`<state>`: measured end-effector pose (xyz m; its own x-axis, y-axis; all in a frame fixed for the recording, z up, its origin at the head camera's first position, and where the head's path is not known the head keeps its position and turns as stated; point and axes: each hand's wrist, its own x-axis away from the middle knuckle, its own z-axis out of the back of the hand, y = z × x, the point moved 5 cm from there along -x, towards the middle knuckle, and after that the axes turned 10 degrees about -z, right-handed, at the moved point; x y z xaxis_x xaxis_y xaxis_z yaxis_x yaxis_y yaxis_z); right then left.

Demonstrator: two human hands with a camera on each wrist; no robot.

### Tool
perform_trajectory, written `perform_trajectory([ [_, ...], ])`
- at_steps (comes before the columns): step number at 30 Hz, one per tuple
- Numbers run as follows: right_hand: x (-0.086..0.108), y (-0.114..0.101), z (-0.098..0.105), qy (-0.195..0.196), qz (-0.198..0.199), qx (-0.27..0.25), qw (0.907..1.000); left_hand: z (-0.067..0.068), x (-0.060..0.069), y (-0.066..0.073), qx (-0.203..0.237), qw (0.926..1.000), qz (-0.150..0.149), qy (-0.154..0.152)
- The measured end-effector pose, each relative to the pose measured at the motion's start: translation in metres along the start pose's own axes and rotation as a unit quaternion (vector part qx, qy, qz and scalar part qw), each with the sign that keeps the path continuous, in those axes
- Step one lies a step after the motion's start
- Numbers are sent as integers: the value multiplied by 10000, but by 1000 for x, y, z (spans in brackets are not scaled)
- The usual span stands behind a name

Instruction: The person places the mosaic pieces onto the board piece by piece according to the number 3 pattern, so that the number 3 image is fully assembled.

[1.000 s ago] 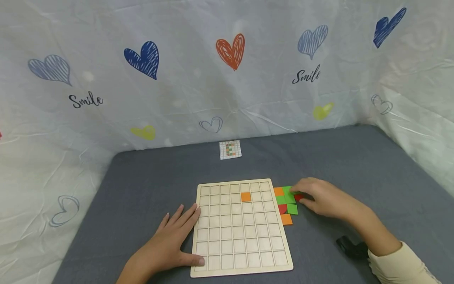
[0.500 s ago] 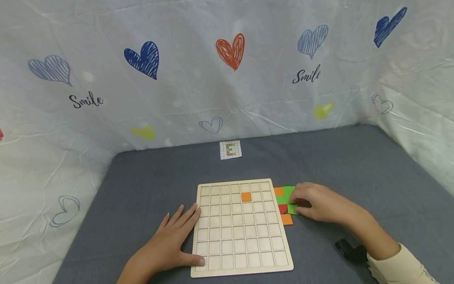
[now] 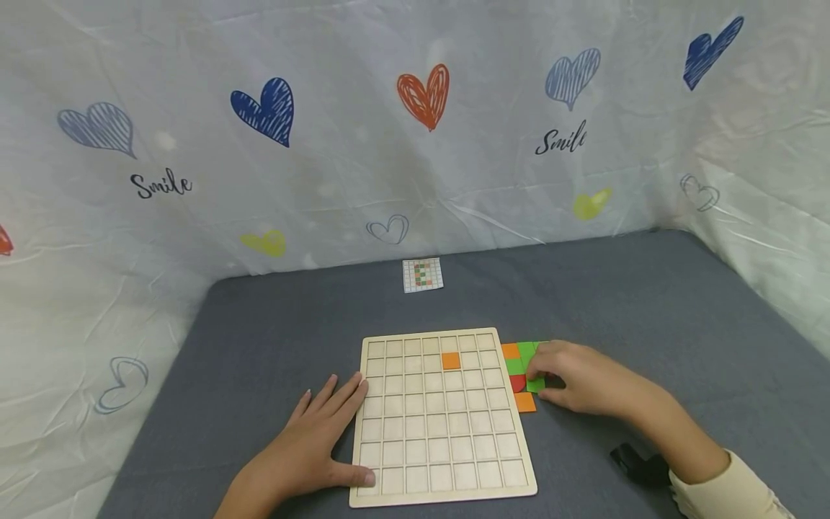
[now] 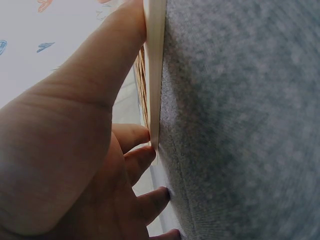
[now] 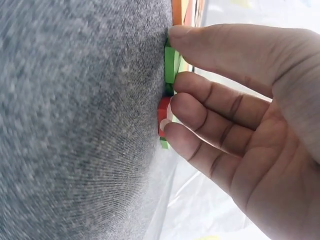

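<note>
A wooden grid board lies on the table, one orange tile set in a cell of its second row. Along the board's left edge rests my left hand, fingers spread, with the thumb on the lower left corner; in the left wrist view the fingertips touch the board's side. Right of the board, my right hand pinches a small green tile between thumb and index finger, still down at the table. A red tile sits under its other fingertips, mostly hidden in the head view.
Several tiles lie against the board's right edge, among them a rounded red tile and an orange tile. A pattern card lies at the back. A black object is beside the right forearm. A printed curtain hangs behind.
My right hand has moved a little toward me, from the red tile to the small green tile, and its fingers have closed on it. The left hand stays put.
</note>
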<state>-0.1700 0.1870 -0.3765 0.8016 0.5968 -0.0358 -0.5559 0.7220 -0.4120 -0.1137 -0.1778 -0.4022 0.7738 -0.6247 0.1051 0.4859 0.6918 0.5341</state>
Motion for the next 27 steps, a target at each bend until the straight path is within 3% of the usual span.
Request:
perform_trajectory([
  [27, 3, -2, 1, -17, -251, -21, 9997, 0, 0, 0, -35, 10000, 1, 16],
])
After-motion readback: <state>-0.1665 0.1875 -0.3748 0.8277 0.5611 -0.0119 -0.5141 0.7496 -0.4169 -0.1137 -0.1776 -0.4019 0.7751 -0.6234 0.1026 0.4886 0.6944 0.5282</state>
